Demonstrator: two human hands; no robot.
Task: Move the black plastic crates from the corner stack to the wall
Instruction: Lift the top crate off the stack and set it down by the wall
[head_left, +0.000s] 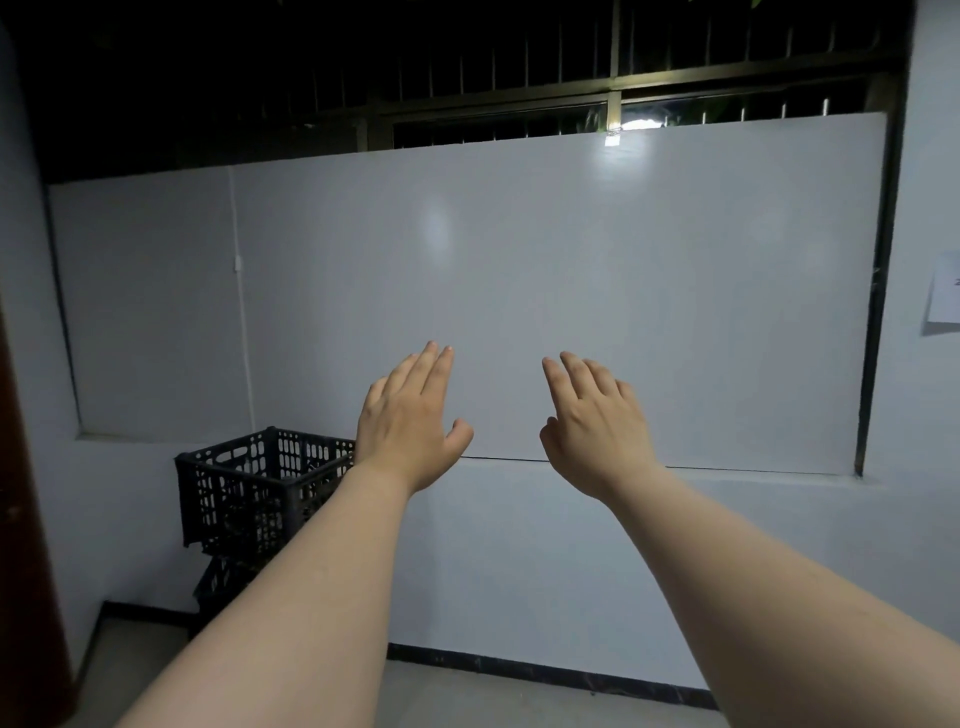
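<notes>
Both hands up, empty: left hand (410, 421) and right hand (592, 423) flat, fingers spread, touching nothing. Crate stack (249, 499) sits below and left of my left hand, in the corner; top crate looks skewed on the lower one. I'd drop both hands to the top crate's rim, grip opposite sides, lift straight up. Paper sheet (943, 293) far right of my right hand; writing unreadable.

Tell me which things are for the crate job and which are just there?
For the job: stacked black plastic crates in the corner, left hand, right hand, both empty.

Just there: white paper sheet on the right wall, barred metal window.
</notes>
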